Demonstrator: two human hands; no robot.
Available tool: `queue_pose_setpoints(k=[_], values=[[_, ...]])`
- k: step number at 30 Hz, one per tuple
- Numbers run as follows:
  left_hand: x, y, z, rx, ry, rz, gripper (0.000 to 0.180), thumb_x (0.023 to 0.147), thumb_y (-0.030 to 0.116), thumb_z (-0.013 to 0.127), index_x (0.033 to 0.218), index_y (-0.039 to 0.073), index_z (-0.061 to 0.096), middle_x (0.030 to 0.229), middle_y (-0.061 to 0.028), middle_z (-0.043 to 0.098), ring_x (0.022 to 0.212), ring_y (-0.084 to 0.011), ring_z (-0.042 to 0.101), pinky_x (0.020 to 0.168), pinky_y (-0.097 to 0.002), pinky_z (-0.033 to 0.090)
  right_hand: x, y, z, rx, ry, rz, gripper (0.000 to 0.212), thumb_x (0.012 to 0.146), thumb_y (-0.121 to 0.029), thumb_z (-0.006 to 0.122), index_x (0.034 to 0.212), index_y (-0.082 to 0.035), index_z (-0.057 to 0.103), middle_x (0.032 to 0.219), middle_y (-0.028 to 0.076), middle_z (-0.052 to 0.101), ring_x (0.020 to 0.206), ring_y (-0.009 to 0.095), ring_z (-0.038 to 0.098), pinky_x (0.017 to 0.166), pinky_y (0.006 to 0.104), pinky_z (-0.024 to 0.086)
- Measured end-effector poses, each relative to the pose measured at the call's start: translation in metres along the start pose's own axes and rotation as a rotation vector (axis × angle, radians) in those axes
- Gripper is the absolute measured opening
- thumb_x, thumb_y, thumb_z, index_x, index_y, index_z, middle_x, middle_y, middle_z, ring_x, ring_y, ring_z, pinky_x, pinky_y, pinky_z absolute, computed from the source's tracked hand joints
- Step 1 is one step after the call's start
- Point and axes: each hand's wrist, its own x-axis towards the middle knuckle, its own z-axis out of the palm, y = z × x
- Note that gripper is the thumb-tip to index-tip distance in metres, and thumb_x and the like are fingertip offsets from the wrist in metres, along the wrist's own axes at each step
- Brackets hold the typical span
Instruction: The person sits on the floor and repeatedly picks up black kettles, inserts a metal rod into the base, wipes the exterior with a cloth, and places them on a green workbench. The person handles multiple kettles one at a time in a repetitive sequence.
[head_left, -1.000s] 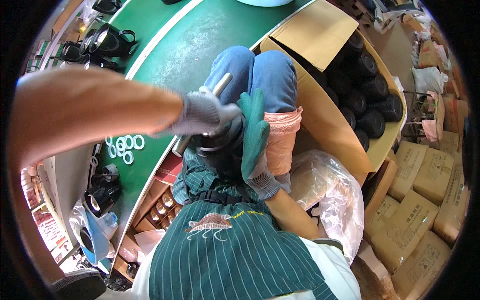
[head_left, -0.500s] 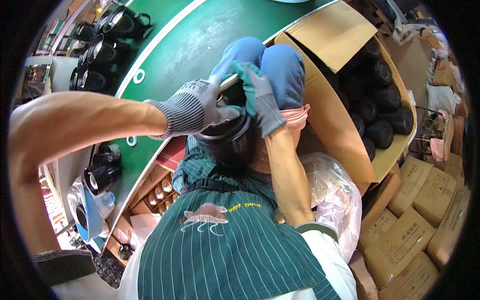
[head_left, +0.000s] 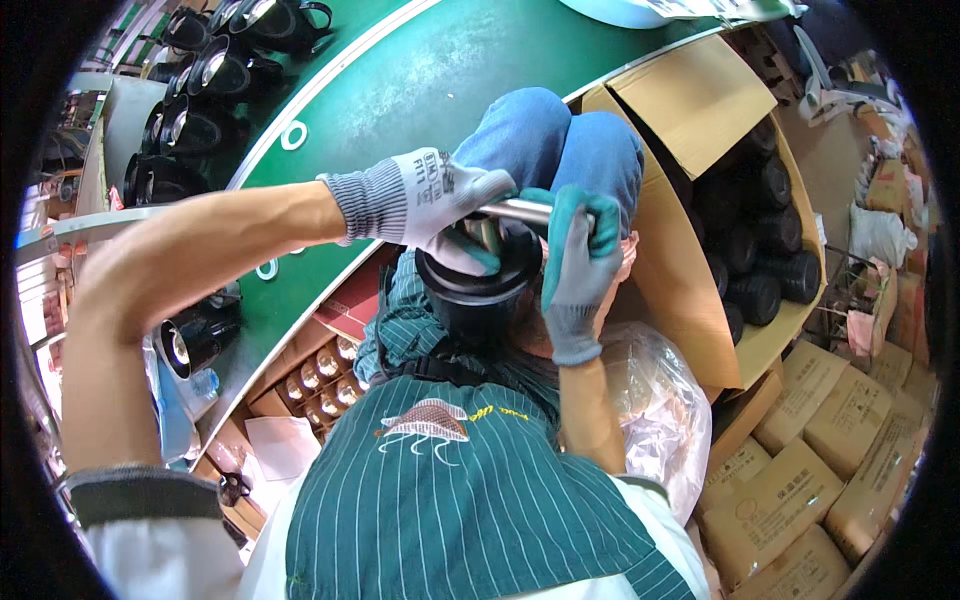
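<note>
Upright between my thighs stands a black insulated jug body point(head_left: 475, 292) with a wide round rim. Across its mouth lies a smooth silver bar point(head_left: 524, 209); its kind I cannot make out. My right hand point(head_left: 583, 245), in a grey and green glove, wraps the bar's right end. At the bar's left end is my left hand point(head_left: 440, 205), gloved in grey, with its fingers curled round there. The left thumb reaches down over the jug's opening, beside something shiny partly hidden by the hand.
On the green bench point(head_left: 400, 95) lie white rings point(head_left: 294, 135), and several black jugs point(head_left: 205, 120) stand at the left. An open carton point(head_left: 690, 105) with black parts is at my right, above stacked cartons point(head_left: 765, 495). Silvery liners point(head_left: 327, 362) fill a box at lower left.
The silver bar has turned to lie nearly level and shows more of its length. My right hand has moved right and down, while the left has shifted right, its thumb still over the opening.
</note>
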Motion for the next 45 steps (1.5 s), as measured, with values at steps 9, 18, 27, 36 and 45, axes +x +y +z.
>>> queue_pose_setpoints(k=[9,18,27,36,45], values=[[-0.057,-0.075,0.025,-0.149,0.586,-0.811,0.049,0.094,0.041,0.071,0.122,0.004,0.055,0.106,-0.0204,0.075,0.093,-0.0313,0.076,0.08,-0.0399,0.058,-0.013,-0.022,-0.035,-0.637,-0.61,-0.192,0.097,0.06,-0.044,0.097,0.143,-0.01,0.058,0.152,0.025,0.044,0.141,0.04,0.047,0.115,0.049,0.04],[-0.125,-0.16,0.096,0.24,0.715,-1.124,0.096,0.085,0.056,0.069,0.154,-0.002,0.036,0.138,-0.0276,0.055,0.118,-0.0438,0.059,0.094,-0.0524,0.051,0.056,-0.086,-0.025,-0.279,-0.367,-0.28,0.083,0.069,-0.04,0.095,0.137,-0.004,0.064,0.145,0.023,0.054,0.131,0.033,0.058,0.112,0.0478,0.046],[-0.075,-0.098,-0.007,0.186,1.037,-0.139,0.07,0.061,0.049,0.095,0.111,0.01,0.065,0.147,-0.0359,0.044,0.133,-0.0527,0.05,0.111,-0.0582,0.042,0.157,0.036,0.093,0.686,-0.195,0.629,0.06,0.097,-0.057,0.064,0.143,-0.019,0.058,0.14,0.005,0.061,0.125,0.025,0.06,0.107,0.0446,0.05],[0.005,-0.285,-0.148,0.194,1.05,-0.738,0.068,0.068,0.036,0.091,0.126,0.014,0.064,0.148,-0.0242,0.05,0.128,-0.0402,0.057,0.108,-0.0441,0.048,0.163,0.059,0.117,0.673,-0.474,0.904,0.063,0.11,-0.048,0.039,0.159,-0.008,0.034,0.159,0.017,0.041,0.138,0.034,0.048,0.119,0.0512,0.037],[0.085,-0.37,-0.223,0.212,1.035,-0.962,0.07,0.077,0.051,0.084,0.136,0.019,0.06,0.139,-0.0204,0.053,0.121,-0.035,0.063,0.097,-0.0439,0.055,0.154,0.075,0.116,0.671,-0.625,0.685,0.065,0.112,-0.042,0.033,0.157,0.004,0.03,0.158,0.022,0.041,0.145,0.037,0.042,0.124,0.0485,0.028]])
